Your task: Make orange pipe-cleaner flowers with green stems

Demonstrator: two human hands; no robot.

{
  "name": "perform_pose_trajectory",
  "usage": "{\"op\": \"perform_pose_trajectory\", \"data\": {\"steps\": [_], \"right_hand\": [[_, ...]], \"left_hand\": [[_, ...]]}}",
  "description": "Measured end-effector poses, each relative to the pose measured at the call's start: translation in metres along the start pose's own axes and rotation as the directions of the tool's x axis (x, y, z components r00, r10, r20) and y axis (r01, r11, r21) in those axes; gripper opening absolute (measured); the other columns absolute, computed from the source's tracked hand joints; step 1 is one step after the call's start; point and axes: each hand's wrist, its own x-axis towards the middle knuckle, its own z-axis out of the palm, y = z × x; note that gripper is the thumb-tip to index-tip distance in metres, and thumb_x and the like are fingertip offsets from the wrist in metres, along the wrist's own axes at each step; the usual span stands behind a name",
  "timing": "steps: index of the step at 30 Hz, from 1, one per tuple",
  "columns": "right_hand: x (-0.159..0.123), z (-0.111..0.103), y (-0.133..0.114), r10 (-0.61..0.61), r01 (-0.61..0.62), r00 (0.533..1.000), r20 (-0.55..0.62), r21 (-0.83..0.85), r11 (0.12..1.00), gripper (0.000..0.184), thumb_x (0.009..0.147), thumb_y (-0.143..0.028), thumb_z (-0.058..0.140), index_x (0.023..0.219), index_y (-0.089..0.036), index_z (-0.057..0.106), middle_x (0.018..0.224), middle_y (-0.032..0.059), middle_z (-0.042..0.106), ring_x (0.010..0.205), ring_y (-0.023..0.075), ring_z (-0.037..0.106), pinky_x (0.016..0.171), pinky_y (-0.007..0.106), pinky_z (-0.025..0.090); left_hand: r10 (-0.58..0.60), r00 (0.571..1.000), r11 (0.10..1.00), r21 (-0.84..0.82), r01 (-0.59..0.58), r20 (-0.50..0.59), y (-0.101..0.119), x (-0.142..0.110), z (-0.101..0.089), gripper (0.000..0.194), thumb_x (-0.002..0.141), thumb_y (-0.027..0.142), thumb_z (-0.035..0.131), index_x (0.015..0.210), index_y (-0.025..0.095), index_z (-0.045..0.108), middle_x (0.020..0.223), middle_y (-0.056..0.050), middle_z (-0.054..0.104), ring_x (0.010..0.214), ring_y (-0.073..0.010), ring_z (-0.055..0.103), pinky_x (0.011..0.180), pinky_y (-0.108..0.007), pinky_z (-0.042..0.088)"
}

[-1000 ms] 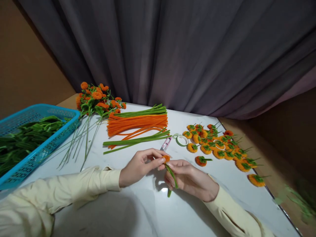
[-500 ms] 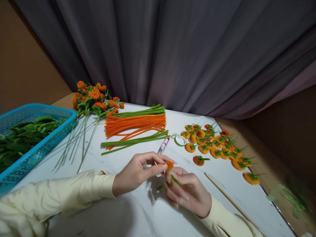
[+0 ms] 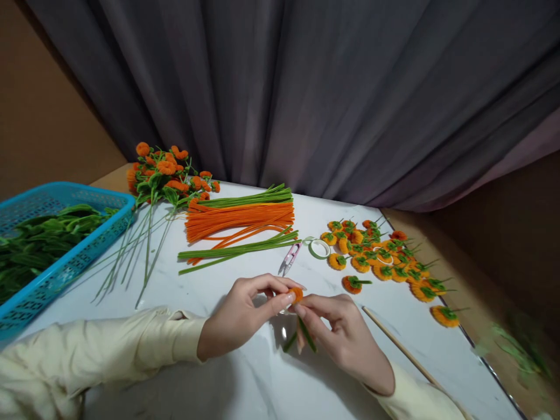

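Head view: blue basket (image 3: pixel 76 256) at left of table (image 3: pixel 258 385); orange stems (image 3: pixel 240 218), green stems (image 3: pixel 240 249) behind; pink snips (image 3: pixel 291 255), tape roll (image 3: pixel 321 257) just beyond work; flower heads (image 3: pixel 360 264), wooden stick (image 3: pixel 402 348) at right. Holding small orange roll (image 3: pixel 298 293), pinched between left fingers (image 3: pixel 277 306), above table. Pinching green strips (image 3: pixel 308 337) just below it, right fingers (image 3: pixel 322 306) drawn together.

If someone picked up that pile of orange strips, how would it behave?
The orange strips look thin, so they are probably light. A few loose ones curve at the front edge, suggesting they bend easily. No band shows around them, so they would likely spread apart when lifted.
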Motion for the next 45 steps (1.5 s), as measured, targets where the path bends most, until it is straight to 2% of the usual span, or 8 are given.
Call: {"op": "perform_pose_trajectory", "data": {"steps": [3, 10, 18, 23, 29, 35, 42, 45], "right_hand": [[-0.001, 0.006, 0.000, -0.121, 0.106, 0.990, -0.069, -0.193, 0.975, 0.038, 0.089, -0.028, 0.041, 0.056, -0.015, 0.055, 0.049, 0.0009, 0.056, 0.044, 0.0074, 0.042, 0.047, 0.020, 0.032], [0.006, 0.012, 0.009, 0.230, -0.229, 0.973, 0.019, 0.184, 0.956, 0.034, 0.084, -0.029, 0.047, 0.053, -0.016, 0.046, 0.045, -0.0004, 0.055, 0.039, 0.0068, 0.042, 0.042, 0.018, 0.032], [0.020, -0.006, 0.027, 0.262, -0.480, 0.873, 0.411, 0.632, 0.609, 0.022, 0.084, -0.031, 0.057, 0.084, -0.009, 0.062, 0.039, -0.0055, 0.047, 0.027, 0.0023, 0.031, 0.033, 0.015, 0.022], [0.023, -0.006, 0.040, 0.256, -0.581, 0.810, 0.528, 0.662, 0.473, 0.025, 0.075, -0.034, 0.067, 0.083, -0.010, 0.063, 0.062, 0.0045, 0.065, 0.041, 0.0098, 0.057, 0.031, 0.014, 0.032], [0.020, -0.010, 0.029, 0.256, -0.489, 0.862, 0.437, 0.590, 0.642, 0.028, 0.076, -0.035, 0.065, 0.078, -0.008, 0.068, 0.069, 0.0081, 0.066, 0.050, 0.0097, 0.059, 0.037, 0.014, 0.035], [0.014, 0.001, 0.011, 0.276, -0.281, 0.959, 0.064, 0.328, 0.902, 0.025, 0.080, -0.026, 0.055, 0.068, -0.011, 0.071, 0.049, -0.0003, 0.054, 0.045, 0.0056, 0.042, 0.042, 0.017, 0.029], [0.020, -0.005, 0.021, 0.268, -0.268, 0.963, 0.038, 0.007, 0.963, 0.035, 0.087, -0.037, 0.046, 0.070, -0.013, 0.065, 0.057, 0.0012, 0.061, 0.042, 0.0073, 0.044, 0.044, 0.019, 0.035], [0.021, -0.026, 0.025, 0.039, -0.041, 0.999, -0.014, -0.385, 0.922, 0.032, 0.090, -0.037, 0.046, 0.081, -0.015, 0.066, 0.064, 0.0029, 0.065, 0.048, 0.0105, 0.052, 0.049, 0.021, 0.040]], "left_hand": [[0.002, 1.000, 0.999, 0.037, -0.001, -0.028, -0.003, -0.001, 0.003, 0.012, 0.083, 0.026, 0.059, 0.082, 0.016, 0.065, 0.103, -0.007, 0.069, 0.097, -0.0173, 0.062, 0.086, -0.027, 0.046], [0.030, 0.997, 0.991, 0.136, -0.020, -0.072, -0.018, -0.004, 0.006, 0.012, 0.083, 0.024, 0.057, 0.079, 0.015, 0.064, 0.104, -0.008, 0.069, 0.094, -0.0179, 0.064, 0.082, -0.027, 0.048], [-0.013, 0.999, 0.998, 0.053, 0.016, -0.052, -0.013, 0.005, 0.001, 0.015, 0.082, 0.028, 0.058, 0.079, 0.014, 0.064, 0.104, -0.009, 0.068, 0.091, -0.0177, 0.064, 0.076, -0.026, 0.051], [0.029, 0.999, 0.998, 0.053, -0.027, -0.034, -0.010, 0.006, 0.000, 0.012, 0.082, 0.025, 0.058, 0.082, 0.015, 0.064, 0.105, -0.008, 0.068, 0.093, -0.0169, 0.064, 0.081, -0.026, 0.050], [0.120, 0.993, 0.986, 0.120, -0.119, 0.002, -0.005, 0.004, 0.001, 0.011, 0.083, 0.023, 0.058, 0.080, 0.014, 0.064, 0.100, -0.008, 0.070, 0.091, -0.0154, 0.064, 0.082, -0.024, 0.048], [0.116, 0.992, 0.981, 0.165, -0.106, -0.054, -0.018, 0.004, 0.003, 0.010, 0.083, 0.022, 0.057, 0.080, 0.015, 0.064, 0.103, -0.009, 0.069, 0.094, -0.0173, 0.064, 0.086, -0.027, 0.046], [-0.084, 0.994, 0.995, 0.040, 0.086, -0.064, -0.021, 0.016, -0.001, 0.016, 0.081, 0.030, 0.059, 0.082, 0.015, 0.064, 0.092, -0.006, 0.068, 0.084, -0.0153, 0.061, 0.078, -0.026, 0.046], [-0.260, 0.966, 0.960, -0.105, 0.258, -0.001, -0.008, 0.025, -0.006, 0.022, 0.079, 0.035, 0.061, 0.078, 0.013, 0.063, 0.067, -0.001, 0.062, 0.060, -0.0101, 0.053, 0.057, -0.021, 0.042]]}}
